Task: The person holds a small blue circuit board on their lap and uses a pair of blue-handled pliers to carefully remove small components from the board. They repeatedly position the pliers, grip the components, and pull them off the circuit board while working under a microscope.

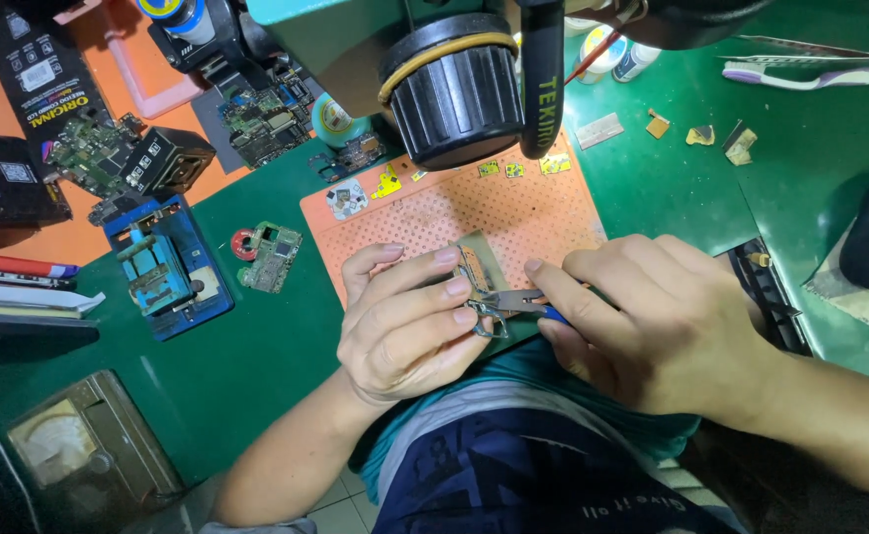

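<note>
At lower centre of the frame the left hand (410, 321) pinches a small board (476, 267) by its edge with fingers curled tight, holding it at the near edge of the orange mat (543, 213), evidently to steady it, while the right hand (652, 321) is closed round blue-handled pliers (513, 303) whose tips meet the board's lower end. Further out, at left centre, a blue jig (162, 272) and a loose green board (271, 257) lie on the green table (256, 346), within reach. At top centre the microscope (454, 84) hangs over the mat, apparently for viewing work there.
</note>
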